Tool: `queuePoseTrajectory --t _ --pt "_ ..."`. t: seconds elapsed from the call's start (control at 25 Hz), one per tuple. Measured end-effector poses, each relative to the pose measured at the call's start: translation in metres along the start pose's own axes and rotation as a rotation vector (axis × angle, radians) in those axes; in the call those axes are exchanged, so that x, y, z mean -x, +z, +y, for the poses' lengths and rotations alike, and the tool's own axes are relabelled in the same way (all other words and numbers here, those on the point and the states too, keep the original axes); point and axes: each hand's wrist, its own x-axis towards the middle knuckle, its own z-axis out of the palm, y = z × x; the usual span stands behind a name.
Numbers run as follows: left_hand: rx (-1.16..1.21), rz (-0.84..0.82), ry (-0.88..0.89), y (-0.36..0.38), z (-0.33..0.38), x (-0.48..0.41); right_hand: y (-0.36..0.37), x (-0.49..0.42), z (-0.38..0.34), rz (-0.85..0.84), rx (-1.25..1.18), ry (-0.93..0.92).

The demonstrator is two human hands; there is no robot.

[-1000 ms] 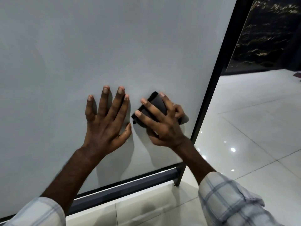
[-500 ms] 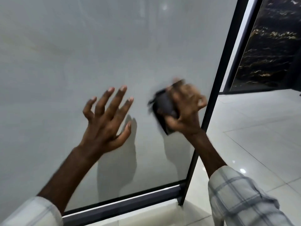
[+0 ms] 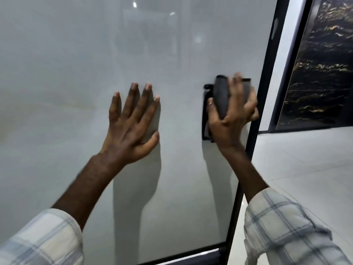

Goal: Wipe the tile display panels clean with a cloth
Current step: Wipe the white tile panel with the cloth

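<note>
Nearest the camera, two checked sleeves [image 3: 290, 226] enter from 7 and 5 o'clock. The left hand [image 3: 131, 127] lies at the centre of the view, fingers straight and spread, palm flat against the pale tile panel [image 3: 66, 73]; its grip is wide and holds nothing. Half a second ago this hand was lifted with fingers half curled; a second ago it was also pressed flat, lower on the panel. It has therefore been re-planted higher, as a brace.

At 2 o'clock of centre, the right hand [image 3: 232, 113] has its grip closed around the dark cloth [image 3: 221, 98], thumb on one side and fingers curled over the other. The cloth is held against the panel just beside the black frame [image 3: 267, 92] at the panel's right edge. A second ago the cloth was lower and nearer the left hand; it has since travelled up and to the right, and motion blur on the hand suggests the stroke continues.

Judgement: wiping is progressing upward along the right margin of this panel; its upper area appears still to be covered.

Beyond, at 3 o'clock, lie the glossy floor [image 3: 305, 159] and a dark veined panel [image 3: 321, 64], not yet touched.
</note>
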Motion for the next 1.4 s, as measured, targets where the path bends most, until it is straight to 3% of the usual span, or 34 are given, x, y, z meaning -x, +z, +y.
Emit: queuePoseTrajectory --t 0.12,0.16,0.2,0.32,0.36,0.4,0.52,0.56,0.6,0.68,0.72,0.76,0.84,0.88,0.92,1.04,1.08,1.12,1.24,1.28,1.4 --pt "0.042 0.0 -0.016 -0.005 0.004 -0.002 0.0 0.002 -0.003 -0.222 0.024 -0.718" --pt "0.045 0.018 -0.019 -0.009 0.003 -0.005 -0.003 -0.01 0.0 -0.235 0.022 -0.8" --pt "0.041 0.041 -0.019 -0.013 0.0 -0.008 -0.004 -0.025 0.004 -0.2 0.034 -0.712" --pt "0.033 0.093 -0.057 -0.027 -0.015 -0.026 0.002 -0.063 -0.005 0.027 -0.032 -0.019" --pt "0.034 0.102 -0.075 -0.03 -0.021 -0.034 0.003 -0.065 -0.016 0.042 -0.021 0.018" --pt "0.037 0.11 -0.084 -0.034 -0.027 -0.042 0.005 -0.063 -0.025 0.007 0.007 -0.099" --pt "0.064 0.148 -0.067 -0.04 -0.043 -0.058 0.004 -0.061 -0.029 -0.184 0.024 -0.74" --pt "0.065 0.153 -0.066 -0.039 -0.047 -0.061 0.003 -0.075 -0.025 -0.2 0.01 -0.75" --pt "0.058 0.147 -0.068 -0.038 -0.05 -0.061 0.004 -0.089 -0.021 -0.171 0.008 -0.607" --pt "0.023 0.11 -0.067 -0.033 -0.054 -0.058 0.004 -0.11 -0.029 -0.019 -0.032 -0.108" --pt "0.004 0.092 -0.066 -0.031 -0.054 -0.056 0.004 -0.109 -0.035 0.016 -0.028 -0.033" --pt "-0.008 0.081 -0.068 -0.029 -0.053 -0.054 0.005 -0.101 -0.04 -0.008 0.006 -0.145" --pt "-0.018 0.082 -0.067 -0.029 -0.053 -0.054 0.008 -0.077 -0.038 -0.147 0.039 -0.704" --pt "-0.023 0.086 -0.067 -0.029 -0.052 -0.054 0.006 -0.079 -0.034 -0.185 0.011 -0.862" --pt "-0.026 0.09 -0.066 -0.029 -0.052 -0.055 0.004 -0.09 -0.03 -0.2 -0.017 -0.853" --pt "0.008 0.099 -0.062 -0.029 -0.052 -0.055 0.003 -0.12 -0.033 -0.043 -0.108 -0.249" --pt "0.017 0.1 -0.062 -0.028 -0.051 -0.054 0.005 -0.121 -0.038 0.004 -0.099 -0.196" --pt "0.019 0.1 -0.067 -0.027 -0.051 -0.054 0.009 -0.116 -0.042 0.002 -0.07 -0.306" --pt "-0.018 0.104 -0.072 -0.027 -0.049 -0.055 0.012 -0.105 -0.048 -0.113 -0.056 -0.926" --pt "-0.031 0.106 -0.069 -0.026 -0.048 -0.055 0.01 -0.112 -0.046 -0.113 -0.025 -0.96" --pt "-0.052 0.133 -0.097 -0.021 -0.045 -0.052 0.009 -0.114 -0.041 -0.076 0.016 -0.545"
